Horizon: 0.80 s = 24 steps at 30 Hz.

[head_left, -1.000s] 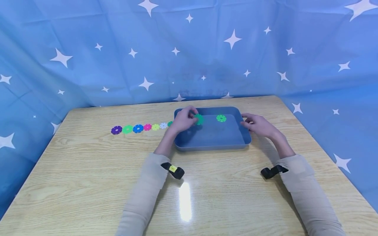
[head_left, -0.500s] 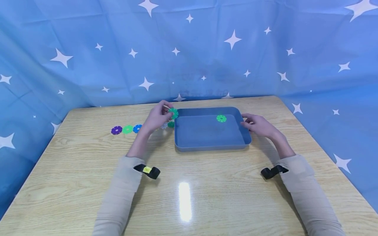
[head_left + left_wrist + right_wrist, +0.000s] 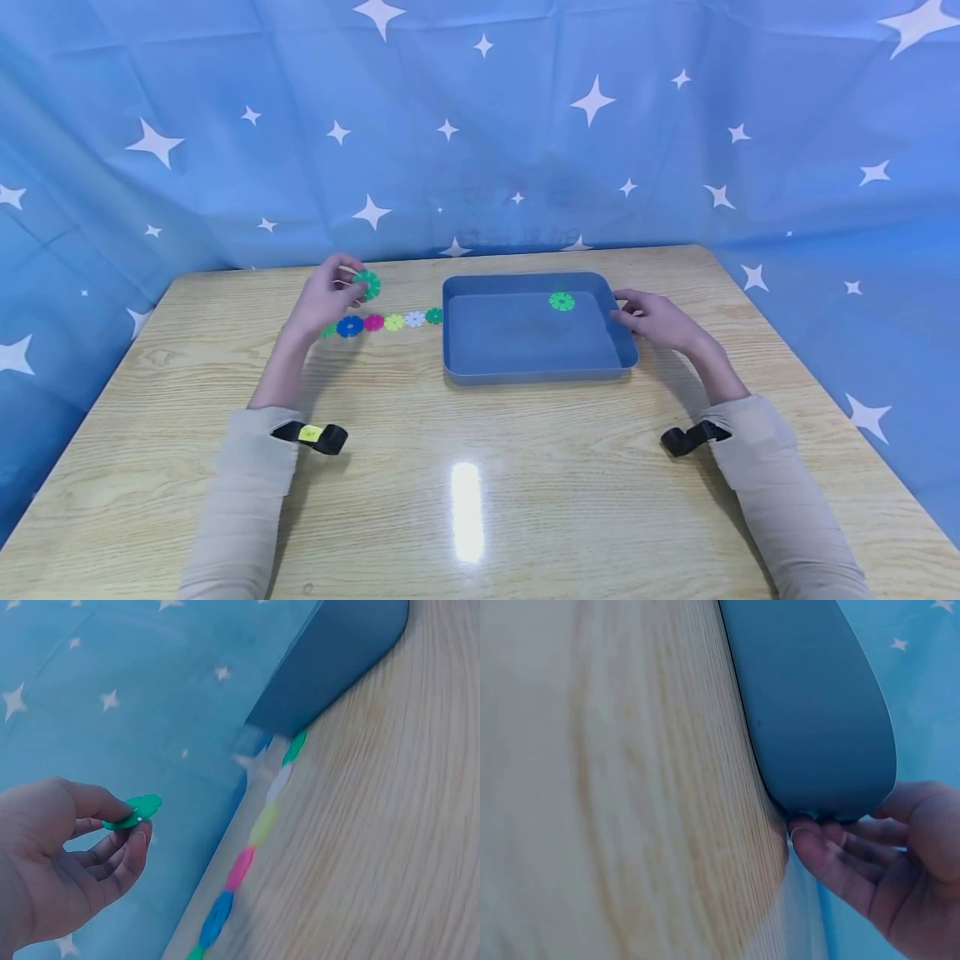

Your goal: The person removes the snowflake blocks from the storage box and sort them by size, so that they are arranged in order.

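My left hand (image 3: pixel 322 298) pinches a green notched plastic disc (image 3: pixel 367 285) between thumb and fingertips, raised above the left part of a row of discs. In the left wrist view this disc (image 3: pixel 135 812) is tilted nearly edge-on. Below it on the table lie a blue disc (image 3: pixel 349 326), a pink one (image 3: pixel 373 322), a yellow one (image 3: pixel 394 322), a white one (image 3: pixel 415 319) and a dark green one (image 3: pixel 434 316). The hand hides the row's left end. My right hand (image 3: pixel 656 318) holds the right end of the blue tray (image 3: pixel 540 375), where a bright green disc (image 3: pixel 562 302) lies.
The wooden table (image 3: pixel 540 467) reaches back to a blue curtain (image 3: pixel 510 125) with white stars. The dark green disc sits right at the tray's left wall. A black wrist camera (image 3: pixel 330 439) is strapped over each sleeve.
My left hand has lifted the green disc out of the tray and carried it left above the row. The right hand stays at the tray's right end.
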### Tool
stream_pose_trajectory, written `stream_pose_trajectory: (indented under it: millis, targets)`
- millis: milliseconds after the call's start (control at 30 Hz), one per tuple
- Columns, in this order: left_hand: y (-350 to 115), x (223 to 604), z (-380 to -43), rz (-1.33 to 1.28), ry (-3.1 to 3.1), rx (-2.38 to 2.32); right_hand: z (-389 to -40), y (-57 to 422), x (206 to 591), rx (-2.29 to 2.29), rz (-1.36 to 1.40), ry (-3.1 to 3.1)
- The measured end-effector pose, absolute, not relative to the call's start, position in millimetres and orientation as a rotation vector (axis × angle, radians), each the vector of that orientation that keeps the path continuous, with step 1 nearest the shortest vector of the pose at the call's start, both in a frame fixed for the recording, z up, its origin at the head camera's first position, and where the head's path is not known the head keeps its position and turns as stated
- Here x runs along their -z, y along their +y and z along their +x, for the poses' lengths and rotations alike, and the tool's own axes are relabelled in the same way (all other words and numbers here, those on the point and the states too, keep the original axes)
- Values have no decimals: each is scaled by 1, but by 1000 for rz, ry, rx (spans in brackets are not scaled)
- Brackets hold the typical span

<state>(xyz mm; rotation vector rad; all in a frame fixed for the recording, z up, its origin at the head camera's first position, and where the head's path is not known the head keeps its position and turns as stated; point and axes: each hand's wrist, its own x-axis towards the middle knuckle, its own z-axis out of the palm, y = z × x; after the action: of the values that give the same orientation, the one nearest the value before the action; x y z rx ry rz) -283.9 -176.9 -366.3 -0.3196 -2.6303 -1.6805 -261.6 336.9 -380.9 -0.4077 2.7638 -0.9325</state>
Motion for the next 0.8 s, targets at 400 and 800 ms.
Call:
stream_pose_trajectory:
  millis: [400, 800]
  targets:
    - [-248, 375, -265, -98, -2674, 1552, -261, 337, 382, 928, -407, 2765]
    - [-291, 387, -251, 134, -2744, 1437, -261, 336, 380, 927, -412, 2759]
